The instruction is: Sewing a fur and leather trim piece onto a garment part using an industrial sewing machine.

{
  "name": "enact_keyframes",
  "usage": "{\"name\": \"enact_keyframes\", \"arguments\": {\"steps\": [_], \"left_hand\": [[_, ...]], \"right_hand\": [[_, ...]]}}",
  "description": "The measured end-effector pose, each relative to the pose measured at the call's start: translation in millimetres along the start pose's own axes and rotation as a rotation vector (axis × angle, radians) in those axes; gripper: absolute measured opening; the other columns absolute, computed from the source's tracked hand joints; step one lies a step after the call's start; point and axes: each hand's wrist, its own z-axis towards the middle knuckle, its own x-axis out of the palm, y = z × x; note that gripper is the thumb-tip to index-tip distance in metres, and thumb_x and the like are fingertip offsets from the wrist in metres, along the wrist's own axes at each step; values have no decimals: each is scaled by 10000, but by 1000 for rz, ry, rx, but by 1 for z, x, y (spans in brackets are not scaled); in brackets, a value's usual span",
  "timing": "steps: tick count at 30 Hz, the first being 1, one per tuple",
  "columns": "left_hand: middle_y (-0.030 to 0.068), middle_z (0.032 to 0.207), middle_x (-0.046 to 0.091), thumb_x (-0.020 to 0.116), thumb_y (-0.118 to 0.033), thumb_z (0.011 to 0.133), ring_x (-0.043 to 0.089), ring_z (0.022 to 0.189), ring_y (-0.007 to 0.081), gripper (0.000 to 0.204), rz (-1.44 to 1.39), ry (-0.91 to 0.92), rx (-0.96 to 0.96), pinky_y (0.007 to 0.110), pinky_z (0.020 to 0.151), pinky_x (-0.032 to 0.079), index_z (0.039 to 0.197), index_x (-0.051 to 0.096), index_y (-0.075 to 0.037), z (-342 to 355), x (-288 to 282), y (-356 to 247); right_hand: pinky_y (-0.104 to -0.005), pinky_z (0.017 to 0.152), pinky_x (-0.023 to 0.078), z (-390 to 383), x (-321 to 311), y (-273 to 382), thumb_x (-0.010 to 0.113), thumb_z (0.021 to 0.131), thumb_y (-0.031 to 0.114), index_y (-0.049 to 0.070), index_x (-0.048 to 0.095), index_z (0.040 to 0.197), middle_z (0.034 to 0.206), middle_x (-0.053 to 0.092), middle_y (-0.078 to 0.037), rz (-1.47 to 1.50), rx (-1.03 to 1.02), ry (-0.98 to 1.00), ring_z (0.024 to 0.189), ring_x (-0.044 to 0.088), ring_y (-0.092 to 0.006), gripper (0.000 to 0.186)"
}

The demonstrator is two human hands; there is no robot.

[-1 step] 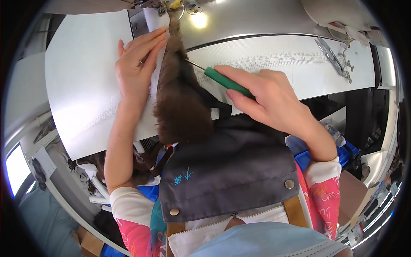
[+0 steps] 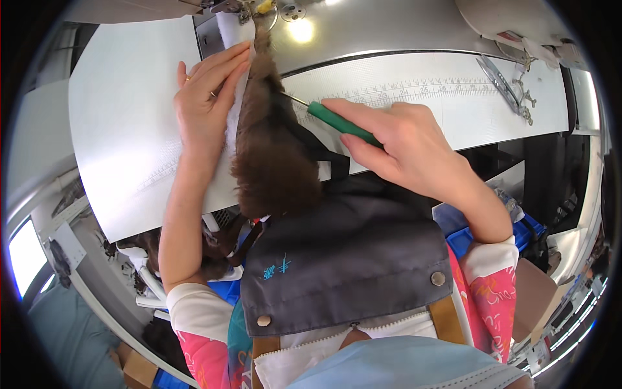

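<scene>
A strip of brown fur [image 2: 275, 172] with white backing [image 2: 234, 29] runs from my lap up to the sewing machine's foot. My left hand [image 2: 204, 91] lies palm down on the white backing, fingers stretched toward the machine and fingertips at the fur's edge. In my right hand [image 2: 408, 146] is a green-handled awl-like tool [image 2: 343, 123] with a thin metal shaft. The shaft reaches the right edge of the fur, where its tip is hidden. Black cloth [image 2: 304, 139] shows along the fur's right side.
The white machine table [image 2: 129, 97] has ruler markings. Thread snips [image 2: 499, 84] and small metal parts [image 2: 526, 107] lie at its far right. Part of the sewing machine [image 2: 149, 8] spans the top. A dark apron [image 2: 350, 266] covers my lap, with blue bins [image 2: 463, 240] beside it.
My right hand and the green-handled tool have shifted very slightly left. My left hand is almost where it was.
</scene>
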Motion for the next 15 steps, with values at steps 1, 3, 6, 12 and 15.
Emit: {"name": "enact_keyframes", "arguments": {"steps": [1, 3, 6, 12, 15], "left_hand": [[-48, 1073, 675, 632, -153, 860, 588, 1007, 127, 136, 2, 21, -27, 509, 1092, 131, 964, 717, -133, -1, 0, 0], [-48, 1081, 673, 614, -156, 875, 583, 1018, 121, 150, -20, 6, -1, 510, 1097, 108, 983, 716, -135, -1, -1, 0], [-46, 1092, 670, 604, -155, 884, 579, 1037, 121, 160, -12, 17, -18, 512, 1096, 109, 1001, 711, -132, -2, -1, 0], [-27, 1174, 639, 596, -175, 899, 522, 1188, 151, 213, -55, 69, -164, 510, 1109, 73, 1087, 686, -135, -17, -4, -12], [-20, 1228, 609, 609, -187, 892, 483, 1242, 168, 249, -131, 100, -235, 512, 1112, 65, 1129, 667, -138, -32, -7, -25]], "right_hand": [[-377, 522, 426, 2, 1, -2, 612, 806, 98, 67, 579, 1197, 625, 569, -147, -10, -15, 14, 565, 566, -310, 393], [-376, 520, 426, 8, 0, -7, 609, 809, 102, 75, 581, 1196, 626, 570, -150, -17, -29, 24, 561, 564, -315, 389], [-423, 555, 456, 21, -5, -15, 573, 801, 172, 59, 609, 1105, 647, 589, -176, -4, -110, 49, 617, 591, -347, 326], [-353, 551, 447, 14, -9, -12, 604, 808, 175, 97, 605, 1188, 679, 580, -173, 142, -108, 292, 570, 554, -349, 388], [-370, 553, 445, -10, -2, -1, 622, 802, 158, 93, 581, 1216, 714, 608, -143, 162, -29, 334, 583, 559, -334, 422]]}}
